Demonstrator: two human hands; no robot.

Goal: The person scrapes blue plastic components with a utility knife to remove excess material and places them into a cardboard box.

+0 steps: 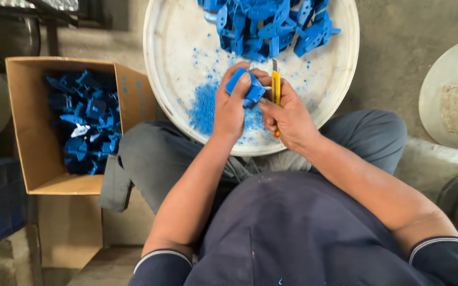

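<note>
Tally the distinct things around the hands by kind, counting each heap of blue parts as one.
Blue plastic part in the left hand: 1
Yellow utility knife in the right hand: 1
White round tray: 1
Cardboard box: 1
Heaps of blue parts: 2, on the tray and in the box
Pile of blue shavings: 1
Total: 7

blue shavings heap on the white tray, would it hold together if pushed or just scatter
The blue shavings heap would probably scatter: it looks like loose fine crumbs, with stray specks already spread over the white tray. It likely weighs very little. Pinching it up would probably be hard, since the bits look tiny.
</note>
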